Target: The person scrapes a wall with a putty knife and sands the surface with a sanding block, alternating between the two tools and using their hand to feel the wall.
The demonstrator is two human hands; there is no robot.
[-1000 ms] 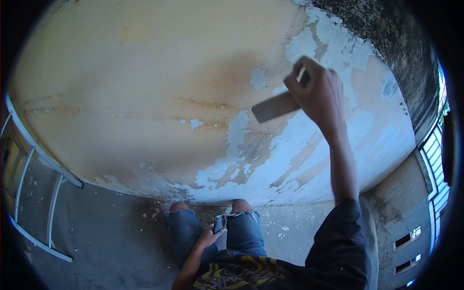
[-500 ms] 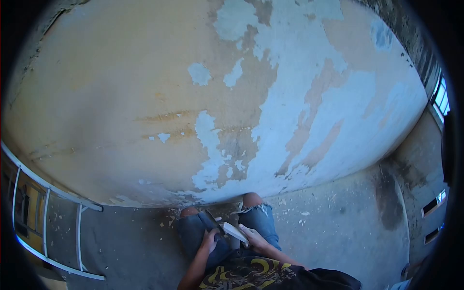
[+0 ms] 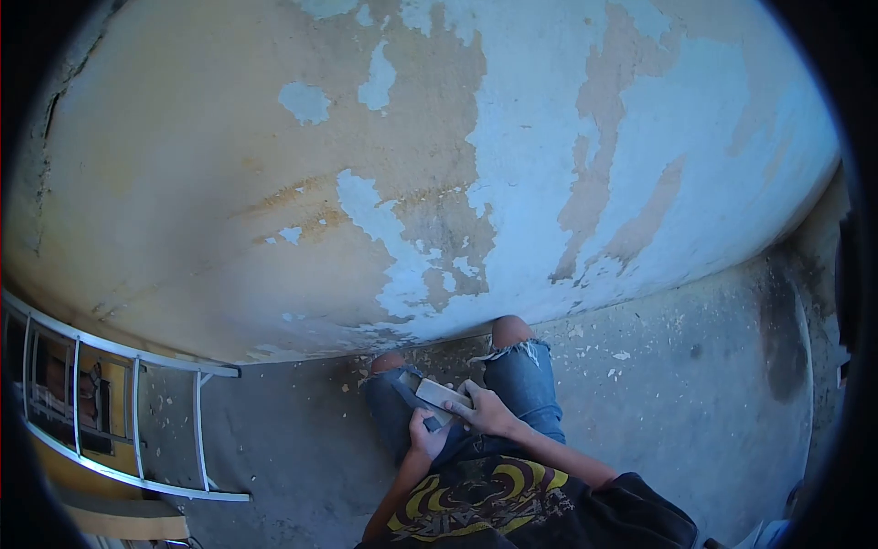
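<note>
My right hand (image 3: 487,414) is closed on a pale rectangular block (image 3: 441,394), its fingers lying across the near right side. Just to the left and nearer my body, my left hand (image 3: 426,437) grips a dark grey flat strip (image 3: 406,392) that runs along the block's left side. The block overlaps part of the strip, and the left fingers are mostly hidden under it. Both things are held over my lap, between my knees in torn jeans (image 3: 523,384).
A wall (image 3: 366,229) with peeling paint rises close in front of my knees. At the left a metal ladder (image 3: 137,412) lies near a yellow structure (image 3: 119,403). Paint flakes dot the concrete floor (image 3: 640,412).
The view has turned, so wall and ladder sit differently. My right hand and the block have come round over the dark strip, and the two hands are closer together.
</note>
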